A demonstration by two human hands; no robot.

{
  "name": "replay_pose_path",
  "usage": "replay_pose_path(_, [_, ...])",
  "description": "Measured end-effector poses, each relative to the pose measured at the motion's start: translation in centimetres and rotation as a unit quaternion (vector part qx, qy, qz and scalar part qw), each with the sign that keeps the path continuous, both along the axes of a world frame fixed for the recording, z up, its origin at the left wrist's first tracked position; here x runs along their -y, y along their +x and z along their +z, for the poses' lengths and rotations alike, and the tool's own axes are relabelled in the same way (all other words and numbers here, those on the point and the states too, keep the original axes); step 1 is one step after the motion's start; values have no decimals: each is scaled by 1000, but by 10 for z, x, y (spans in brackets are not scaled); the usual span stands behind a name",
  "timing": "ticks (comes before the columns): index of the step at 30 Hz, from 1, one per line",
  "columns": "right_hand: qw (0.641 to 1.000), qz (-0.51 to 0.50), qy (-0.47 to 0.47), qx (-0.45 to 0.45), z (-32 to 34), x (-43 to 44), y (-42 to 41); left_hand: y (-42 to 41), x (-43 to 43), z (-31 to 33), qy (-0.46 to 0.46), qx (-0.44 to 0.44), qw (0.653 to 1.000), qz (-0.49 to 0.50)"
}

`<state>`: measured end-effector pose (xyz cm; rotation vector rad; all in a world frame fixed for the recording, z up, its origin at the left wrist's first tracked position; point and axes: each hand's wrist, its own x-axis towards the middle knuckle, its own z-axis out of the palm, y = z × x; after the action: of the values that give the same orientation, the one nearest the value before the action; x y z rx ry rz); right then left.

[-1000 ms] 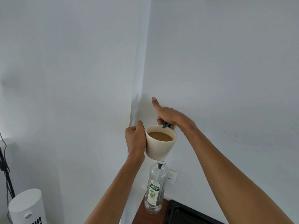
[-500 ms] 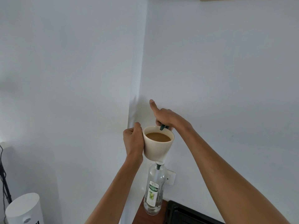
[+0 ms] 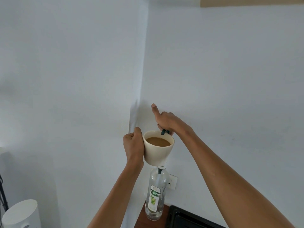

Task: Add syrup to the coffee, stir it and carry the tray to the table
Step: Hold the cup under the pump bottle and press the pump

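A cream cup (image 3: 158, 155) of light brown coffee (image 3: 158, 142) is held in the air in front of the white wall, with my left hand (image 3: 133, 145) shut around its left side. My right hand (image 3: 166, 120) is closed over the dark green pump nozzle (image 3: 163, 132), whose tip sits at the cup's far rim; the index finger points up. Straight below the cup stands the clear syrup bottle (image 3: 155, 195) with a green and white label. Its neck is hidden behind the cup.
The bottle stands on a wooden counter (image 3: 139, 222) in the wall corner. A black tray (image 3: 181, 218) lies just right of it at the bottom edge. A white wall socket (image 3: 172, 181) is behind the bottle. A white cylindrical appliance (image 3: 21, 214) is at the bottom left.
The view has tilted up a little, so a beige strip shows at the top right. Both hands, the cup and the nozzle keep the same hold and place.
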<state>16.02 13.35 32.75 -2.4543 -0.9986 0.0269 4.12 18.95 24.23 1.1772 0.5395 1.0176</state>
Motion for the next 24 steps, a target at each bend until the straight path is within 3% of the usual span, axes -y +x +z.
replay_pose_path(16, [1000, 15, 5, 10, -2, 2, -4, -1, 2, 1, -10, 4, 1000, -4])
replay_pose_path(24, [998, 22, -14, -58, 1, 2, 4, -2, 2, 1, 3, -9, 1000, -5])
